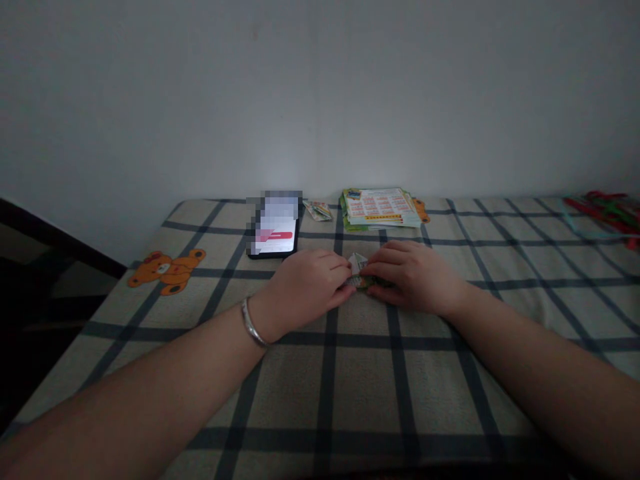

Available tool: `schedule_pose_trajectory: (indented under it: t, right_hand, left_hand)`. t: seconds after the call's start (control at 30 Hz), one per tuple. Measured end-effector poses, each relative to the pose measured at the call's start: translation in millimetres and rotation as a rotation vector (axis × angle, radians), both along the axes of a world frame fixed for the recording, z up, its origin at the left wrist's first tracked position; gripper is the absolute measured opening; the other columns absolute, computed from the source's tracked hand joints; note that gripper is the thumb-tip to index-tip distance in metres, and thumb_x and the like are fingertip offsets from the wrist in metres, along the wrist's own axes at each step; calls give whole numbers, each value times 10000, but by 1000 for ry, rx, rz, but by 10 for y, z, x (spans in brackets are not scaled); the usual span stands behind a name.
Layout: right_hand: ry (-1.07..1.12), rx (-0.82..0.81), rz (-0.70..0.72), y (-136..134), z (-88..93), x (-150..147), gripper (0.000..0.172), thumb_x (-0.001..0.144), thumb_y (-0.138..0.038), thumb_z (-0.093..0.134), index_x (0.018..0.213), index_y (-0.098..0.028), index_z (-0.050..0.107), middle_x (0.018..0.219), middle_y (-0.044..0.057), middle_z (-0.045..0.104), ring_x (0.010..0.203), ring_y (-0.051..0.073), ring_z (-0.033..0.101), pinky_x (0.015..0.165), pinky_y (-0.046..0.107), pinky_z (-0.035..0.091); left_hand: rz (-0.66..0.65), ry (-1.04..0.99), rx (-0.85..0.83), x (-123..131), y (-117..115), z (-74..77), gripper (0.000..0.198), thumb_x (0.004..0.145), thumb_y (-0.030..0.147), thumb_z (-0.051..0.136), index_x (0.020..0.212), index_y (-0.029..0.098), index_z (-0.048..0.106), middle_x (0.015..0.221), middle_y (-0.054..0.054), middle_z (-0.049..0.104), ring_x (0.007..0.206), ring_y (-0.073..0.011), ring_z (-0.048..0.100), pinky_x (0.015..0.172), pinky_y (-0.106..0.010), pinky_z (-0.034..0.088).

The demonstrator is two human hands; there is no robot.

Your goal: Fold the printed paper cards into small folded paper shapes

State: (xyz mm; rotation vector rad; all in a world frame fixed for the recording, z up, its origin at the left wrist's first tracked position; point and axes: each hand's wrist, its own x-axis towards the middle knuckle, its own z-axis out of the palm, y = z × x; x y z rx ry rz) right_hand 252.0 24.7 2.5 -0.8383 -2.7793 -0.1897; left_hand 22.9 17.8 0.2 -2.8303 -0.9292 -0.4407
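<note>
A small folded piece of printed paper (pixel 358 265) lies on the checked tablecloth (pixel 295 393), pinched between both hands. My left hand (pixel 313 280), with a silver bangle on the wrist, has its fingers closed on the paper's left side. On the other side, my right hand (pixel 413 277) grips the paper with fingers bent over it. The fingers hide much of the paper; a pale pointed part shows at the top and some green and orange below.
Behind my left hand lies a phone (pixel 275 227) with its screen lit. Near it are small folded papers (pixel 319 211) and a stack of printed sheets (pixel 381 208). Red and green strips (pixel 613 212) lie at the far right. A wall (pixel 320 100) rises behind the table.
</note>
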Motion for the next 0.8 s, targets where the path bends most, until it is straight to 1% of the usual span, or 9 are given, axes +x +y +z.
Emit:
schedule_pose_trajectory:
  t: [0.1,0.2,0.33,0.47,0.57,0.7,0.8]
  right_hand:
    - [1,9,1,-9,-2,-16,275,933,-328,479,1026,-182,692,972,82,674,892,217,575,784,350,431]
    - [2,43,-17,-19,-12,-32,243,911,-268,499,1028,-181,693,963,80,675,867,212,576,767,344,426]
    - [-8,53,-54,-26,-26,-55,233,901,-268,522,1037,-186,692,964,79,671,835,207,574,735,332,414]
    - [-41,56,-68,-26,-21,-73,209,918,-249,508,979,-198,701,921,60,665,798,191,566,702,317,392]
    - [-64,70,-83,-43,-7,-88,194,914,-232,513,905,-193,703,869,55,658,746,180,555,676,319,370]
    - [-33,7,-118,-79,4,-111,229,921,-264,500,823,-189,693,851,55,651,754,177,563,675,315,371]
    - [33,-89,-175,-80,0,-121,229,920,-272,498,827,-182,686,884,58,652,804,183,580,678,300,385]
  left_hand:
    - [22,3,-4,-1,0,1,207,928,295,527,969,139,656,939,-80,689,946,-216,636,861,-363,520]
    - [47,1,-34,3,-3,9,189,920,279,535,967,138,652,938,-79,683,946,-217,632,861,-364,518]
    - [67,-2,-59,14,-6,18,173,908,261,540,957,132,645,931,-80,668,942,-221,618,860,-368,508]
    - [73,24,-26,20,0,6,162,898,269,568,943,138,651,938,-81,647,908,-219,601,799,-355,505]
    - [74,26,-4,19,5,-1,148,896,266,577,900,147,664,903,-71,639,873,-210,594,756,-339,494]
    - [96,25,7,21,12,0,145,896,250,578,861,149,677,864,-63,638,838,-206,589,732,-338,480]
    - [103,0,-27,17,29,-4,165,900,268,579,845,153,684,854,-58,639,834,-200,583,732,-335,473]
